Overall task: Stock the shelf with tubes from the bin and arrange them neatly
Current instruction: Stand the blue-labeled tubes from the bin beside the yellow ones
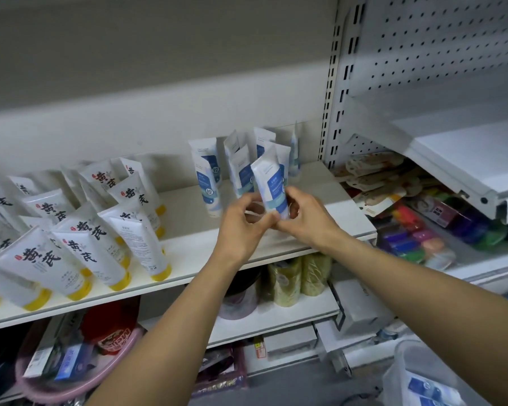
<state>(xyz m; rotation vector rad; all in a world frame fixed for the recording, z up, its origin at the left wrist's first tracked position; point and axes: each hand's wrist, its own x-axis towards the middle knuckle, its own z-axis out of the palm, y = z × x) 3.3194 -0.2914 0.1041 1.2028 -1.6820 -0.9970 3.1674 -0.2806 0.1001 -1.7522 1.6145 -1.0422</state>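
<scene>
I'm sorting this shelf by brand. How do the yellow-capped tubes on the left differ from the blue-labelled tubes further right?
The yellow-capped tubes carry large black characters; the blue-labelled tubes carry a blue panel. The yellow-capped tubes have bright yellow caps; the blue-labelled tubes have pale ones. The yellow-capped tubes fill several rows; the blue-labelled tubes form only a small cluster. Both kinds are white-bodied and stand cap down on the same shelf.

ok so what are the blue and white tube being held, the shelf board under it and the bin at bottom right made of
The blue-and-white tube: probably soft plastic, satin printed skin, flat crimped top end. The shelf board: looks like painted sheet metal, smooth white, thin folded front edge. The bin: clear plastic, likely rigid; its contents show through the wall.
</scene>
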